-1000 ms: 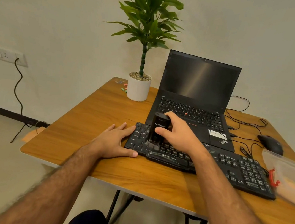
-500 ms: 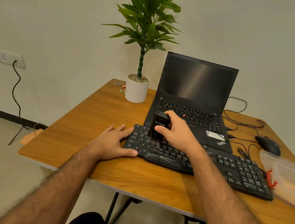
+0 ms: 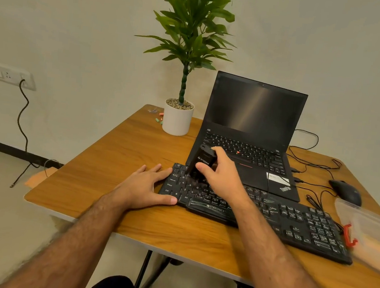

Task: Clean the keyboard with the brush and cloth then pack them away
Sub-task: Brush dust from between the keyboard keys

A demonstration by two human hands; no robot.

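A black keyboard (image 3: 294, 223) lies across the wooden table (image 3: 115, 158) in front of an open laptop. My right hand (image 3: 223, 179) grips a black brush (image 3: 202, 163) and holds it bristles down on the keys at the keyboard's upper left. My left hand (image 3: 145, 188) rests flat against the keyboard's left end, thumb along its front edge and fingers at its side. A clear plastic box (image 3: 370, 228) with a red clip sits at the right edge; something pale orange shows inside it. I see no cloth that I can tell for sure.
A black laptop (image 3: 249, 136) stands open behind the keyboard. A white pot with a green plant (image 3: 177, 118) sits at the back left of it. A black mouse (image 3: 346, 191) and loose cables (image 3: 311, 163) lie at the right rear.
The brush has moved up and left over the keys, from the lower rows to the upper left rows. My left hand has stayed at the keyboard's end.
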